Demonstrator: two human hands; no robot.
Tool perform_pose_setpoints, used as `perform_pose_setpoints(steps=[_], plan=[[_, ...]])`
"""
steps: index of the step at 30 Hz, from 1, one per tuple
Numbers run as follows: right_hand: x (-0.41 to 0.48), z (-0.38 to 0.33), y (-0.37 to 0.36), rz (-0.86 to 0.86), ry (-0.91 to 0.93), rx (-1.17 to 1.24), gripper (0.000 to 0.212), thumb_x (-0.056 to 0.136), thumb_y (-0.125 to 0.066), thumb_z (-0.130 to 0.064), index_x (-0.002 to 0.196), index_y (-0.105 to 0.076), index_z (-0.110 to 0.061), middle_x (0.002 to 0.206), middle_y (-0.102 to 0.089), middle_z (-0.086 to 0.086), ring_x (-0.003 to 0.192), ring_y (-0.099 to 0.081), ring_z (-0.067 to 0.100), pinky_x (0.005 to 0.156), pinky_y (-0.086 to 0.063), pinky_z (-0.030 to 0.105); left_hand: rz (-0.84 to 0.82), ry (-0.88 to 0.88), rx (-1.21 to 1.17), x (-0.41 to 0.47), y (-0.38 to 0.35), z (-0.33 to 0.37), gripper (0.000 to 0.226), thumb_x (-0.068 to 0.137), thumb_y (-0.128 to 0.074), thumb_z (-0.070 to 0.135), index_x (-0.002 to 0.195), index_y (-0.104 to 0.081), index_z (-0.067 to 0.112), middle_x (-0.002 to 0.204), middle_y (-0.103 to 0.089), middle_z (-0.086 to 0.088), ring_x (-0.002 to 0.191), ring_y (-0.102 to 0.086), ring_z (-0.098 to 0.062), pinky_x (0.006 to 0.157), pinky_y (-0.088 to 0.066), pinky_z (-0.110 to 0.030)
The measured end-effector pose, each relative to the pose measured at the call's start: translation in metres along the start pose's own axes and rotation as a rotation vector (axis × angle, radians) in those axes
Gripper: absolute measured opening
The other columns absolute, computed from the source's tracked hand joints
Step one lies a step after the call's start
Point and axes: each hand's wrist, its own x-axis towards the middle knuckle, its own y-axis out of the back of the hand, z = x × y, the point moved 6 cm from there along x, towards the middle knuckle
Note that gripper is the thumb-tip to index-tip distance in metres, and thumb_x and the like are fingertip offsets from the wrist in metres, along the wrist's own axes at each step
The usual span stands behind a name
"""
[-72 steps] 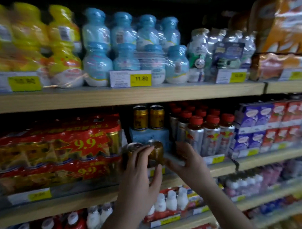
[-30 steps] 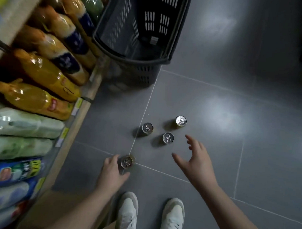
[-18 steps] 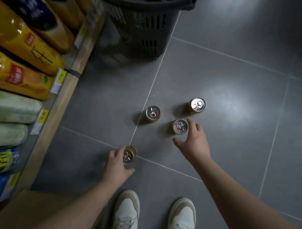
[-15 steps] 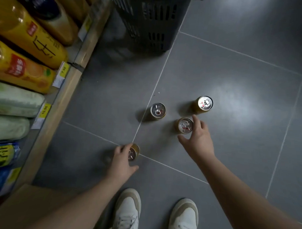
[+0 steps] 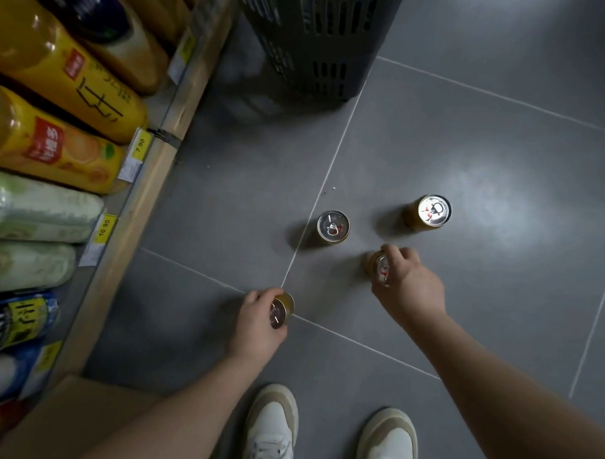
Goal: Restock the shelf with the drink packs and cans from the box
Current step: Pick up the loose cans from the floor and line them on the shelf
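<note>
Grey floor tiles (image 5: 486, 139) fill most of the head view; four gold cans stand on them around mid-frame. Left hand (image 5: 256, 327), just below centre, curls its fingers and thumb round the nearest can (image 5: 283, 311); right hand (image 5: 408, 288), right of centre, grasps the second can (image 5: 378, 266) from above, fingertips over its rim; whether either can is off the tile cannot be told. The third can (image 5: 333, 226) stands free above and between the hands; the fourth can (image 5: 432, 211) stands free further to the upper right. A dark slotted basket (image 5: 321, 41) sits at top centre; the wooden shelf (image 5: 148, 189) along the left edge holds orange bottles (image 5: 59, 83) and green bottles (image 5: 38, 206); a cardboard box (image 5: 75, 424) lies lower left; white shoes (image 5: 273, 431) show at the bottom.
</note>
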Motion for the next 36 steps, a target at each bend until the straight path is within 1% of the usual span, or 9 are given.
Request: perform_pose_setpoints(steps=[4, 9, 14, 17, 23, 27, 29, 32, 36], plan=[[-0.030, -0.010, 0.026, 0.067, 0.012, 0.068, 0.045, 0.079, -0.069, -0.028, 0.123, -0.060, -0.021, 0.114, -0.064, 0.011, 0.088, -0.067, 0.042, 0.064, -0.036, 0.033, 0.023, -0.008, 0.001, -0.007, 0.035, 0.018, 0.068, 0.064, -0.082, 0.007, 0.127, -0.059, 0.018, 0.118, -0.060, -0.006, 0.106, -0.062, -0.026, 0.089, -0.043, -0.021], [-0.081, -0.032, 0.105, 0.141, 0.045, 0.175, 0.050, 0.071, -0.077, -0.029, 0.120, -0.065, -0.023, 0.107, -0.068, 0.010, 0.080, -0.066, 0.042, 0.064, -0.049, 0.037, 0.090, -0.014, -0.003, -0.044, 0.111, 0.063, 0.067, 0.064, -0.086, 0.014, 0.123, -0.055, 0.014, 0.115, -0.064, -0.009, 0.103, -0.064, -0.029, 0.083, -0.050, -0.031], [-0.155, -0.072, 0.239, 0.302, 0.138, 0.362, 0.055, 0.068, -0.077, -0.033, 0.121, -0.063, -0.032, 0.108, -0.068, -0.003, 0.084, -0.069, 0.030, 0.064, -0.055, 0.037, 0.137, -0.067, -0.051, -0.115, 0.222, 0.130, 0.066, 0.060, -0.088, 0.015, 0.118, -0.058, 0.027, 0.107, -0.064, 0.006, 0.098, -0.065, -0.018, 0.078, -0.043, -0.021], [-0.206, -0.099, 0.329, 0.354, 0.161, 0.414, 0.063, 0.065, -0.072, -0.041, 0.125, -0.064, -0.025, 0.110, -0.069, -0.003, 0.090, -0.069, 0.028, 0.072, -0.057, 0.039, 0.187, -0.148, -0.042, -0.166, 0.309, 0.178, 0.066, 0.057, -0.087, 0.016, 0.115, -0.061, 0.031, 0.104, -0.064, 0.013, 0.098, -0.065, -0.013, 0.078, -0.039, -0.012], [-0.307, -0.157, 0.496, 0.437, 0.204, 0.434, 0.076, 0.063, -0.078, -0.047, 0.129, -0.059, -0.015, 0.107, -0.070, -0.001, 0.096, -0.070, 0.026, 0.079, -0.055, 0.034, 0.280, -0.295, -0.093, -0.282, 0.485, 0.277, 0.072, 0.063, -0.088, 0.025, 0.129, -0.059, 0.029, 0.119, -0.060, 0.011, 0.111, -0.060, -0.011, 0.094, -0.044, -0.019], [-0.382, -0.200, 0.595, 0.493, 0.300, 0.482, 0.058, 0.054, -0.068, -0.056, 0.106, -0.054, -0.034, 0.085, -0.056, -0.017, 0.087, -0.066, 0.023, 0.069, -0.046, 0.029, 0.300, -0.393, -0.139, -0.369, 0.579, 0.332, 0.080, 0.067, -0.088, 0.030, 0.138, -0.052, 0.034, 0.127, -0.059, 0.012, 0.113, -0.058, -0.005, 0.091, -0.039, -0.008], [-0.419, -0.220, 0.638, 0.578, 0.371, 0.474, 0.056, 0.052, -0.071, -0.058, 0.100, -0.057, -0.034, 0.082, -0.057, -0.017, 0.083, -0.067, 0.023, 0.065, -0.045, 0.027, 0.326, -0.446, -0.174, -0.416, 0.621, 0.352, 0.081, 0.067, -0.087, 0.032, 0.139, -0.050, 0.036, 0.123, -0.057, 0.015, 0.111, -0.054, 0.000, 0.088, -0.033, -0.002], [-0.469, -0.253, 0.688, 0.675, 0.496, 0.473, 0.058, 0.055, -0.073, -0.065, 0.102, -0.064, -0.031, 0.089, -0.066, -0.013, 0.086, -0.066, 0.020, 0.069, -0.049, 0.027, 0.346, -0.510, -0.241, -0.472, 0.677, 0.362, 0.083, 0.066, -0.086, 0.043, 0.140, -0.049, 0.038, 0.129, -0.057, 0.016, 0.112, -0.056, 0.002, 0.095, -0.040, -0.009], [-0.520, -0.293, 0.737, 0.733, 0.630, 0.526, 0.054, 0.060, -0.076, -0.067, 0.107, -0.062, -0.043, 0.100, -0.066, -0.024, 0.099, -0.062, 0.002, 0.076, -0.045, 0.015, 0.406, -0.519, -0.343, -0.524, 0.736, 0.355, 0.078, 0.055, -0.083, 0.059, 0.124, -0.047, 0.049, 0.121, -0.057, 0.028, 0.107, -0.062, 0.000, 0.095, -0.051, -0.026]])
